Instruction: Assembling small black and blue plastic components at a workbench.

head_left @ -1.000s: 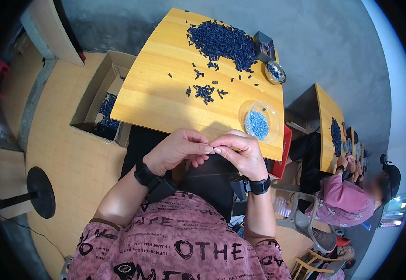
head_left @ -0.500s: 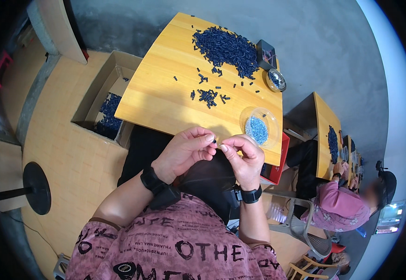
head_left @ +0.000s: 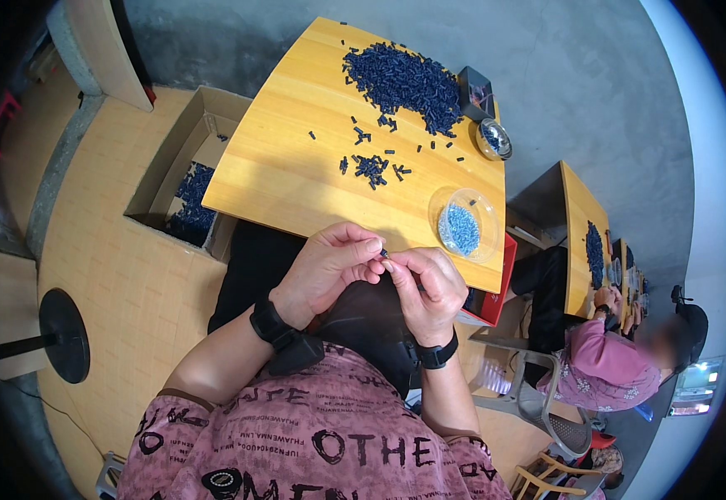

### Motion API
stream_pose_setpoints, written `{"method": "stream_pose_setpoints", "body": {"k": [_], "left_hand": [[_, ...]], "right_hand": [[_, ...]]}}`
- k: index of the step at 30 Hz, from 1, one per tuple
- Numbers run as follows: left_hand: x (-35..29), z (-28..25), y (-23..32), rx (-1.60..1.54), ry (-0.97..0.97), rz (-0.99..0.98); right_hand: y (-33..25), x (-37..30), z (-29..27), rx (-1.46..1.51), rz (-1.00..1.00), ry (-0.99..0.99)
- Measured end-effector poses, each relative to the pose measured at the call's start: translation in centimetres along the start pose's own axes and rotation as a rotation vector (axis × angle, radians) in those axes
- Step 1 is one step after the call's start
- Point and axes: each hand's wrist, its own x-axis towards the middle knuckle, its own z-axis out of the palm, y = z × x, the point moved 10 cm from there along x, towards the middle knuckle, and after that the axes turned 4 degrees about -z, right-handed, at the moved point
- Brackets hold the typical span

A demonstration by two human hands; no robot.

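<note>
Your left hand (head_left: pixel 325 271) has its thumb and forefinger closed on a small dark piece (head_left: pixel 384 253), which pokes out at their tips. Your right hand (head_left: pixel 431 293) brings its thumb and forefinger together at that piece's near end; whether they grip it, or something smaller, I cannot tell.

With only 2 fingertips on so short a piece, a sideways push could roll it loose, likely onto your dark-clad lap (head_left: pixel 363 312) below the fingers. The clear bowl (head_left: pixel 493 223) of blue bits sits beyond and right of your right fingers, close to the table (head_left: pixel 280 137) edge; a swinging right wrist might tip it.

That near edge runs just beyond your knuckles. Open wood lies past it, straight ahead of your fingertips, up to the loose cluster (head_left: pixel 371 171).
</note>
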Motion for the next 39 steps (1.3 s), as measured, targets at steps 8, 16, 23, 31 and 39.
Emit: {"method": "stream_pose_setpoints", "body": {"k": [8,16,23,31,39], "left_hand": [[-0.5,-0.1,1.0,0.177,0.092,0.07],[-0.7,0.0,1.4,0.279,0.103,0.114],[-0.8,0.2,1.8,0.337,0.095,0.097],[-1.1,-1.0,1.3,0.347,0.162,0.067],[-0.8,-2.4,1.6,0.307,0.135,0.069]], "right_hand": [[-1.0,0.1,0.1,-0.115,-0.099,-0.041],[-1.2,0.0,0.4,-0.137,-0.104,-0.049],[0.6,-0.1,0.3,0.046,0.065,-0.067],[2.6,-0.5,1.7,0.22,0.202,-0.165],[3.5,-0.6,4.3,0.295,0.329,-0.189]]}}
